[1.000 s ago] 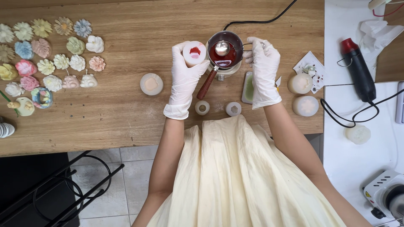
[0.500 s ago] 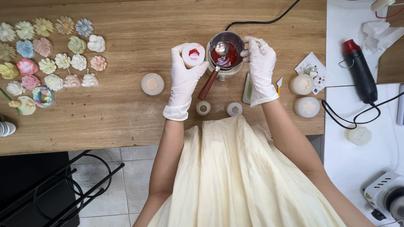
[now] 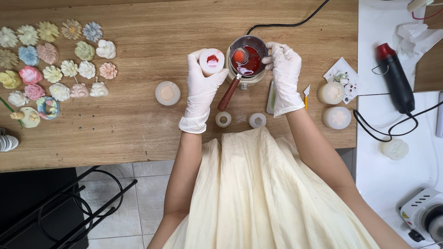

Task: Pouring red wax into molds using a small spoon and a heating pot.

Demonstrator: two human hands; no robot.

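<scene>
My left hand (image 3: pixel 203 90), in a white glove, holds a white cylindrical mould (image 3: pixel 212 61) with red wax in its top, just left of a small metal melting pot (image 3: pixel 248 62). The pot holds red liquid wax and has a wooden handle (image 3: pixel 229 93) pointing toward me. My right hand (image 3: pixel 286 76), also gloved, grips a small metal spoon (image 3: pixel 241 56) whose bowl sits over the red wax in the pot.
Several pastel flower-shaped candles (image 3: pixel 50 64) lie at the table's left. A round mould (image 3: pixel 167 93) and two small moulds (image 3: pixel 223 119) sit near me. Two white moulds (image 3: pixel 336 117), a small knife (image 3: pixel 306 94) and a heat gun (image 3: pixel 395 78) lie right. A hot plate (image 3: pixel 424 216) stands at bottom right.
The spoon has shifted a little inside the pot. The left hand keeps the mould beside the pot's rim.
</scene>
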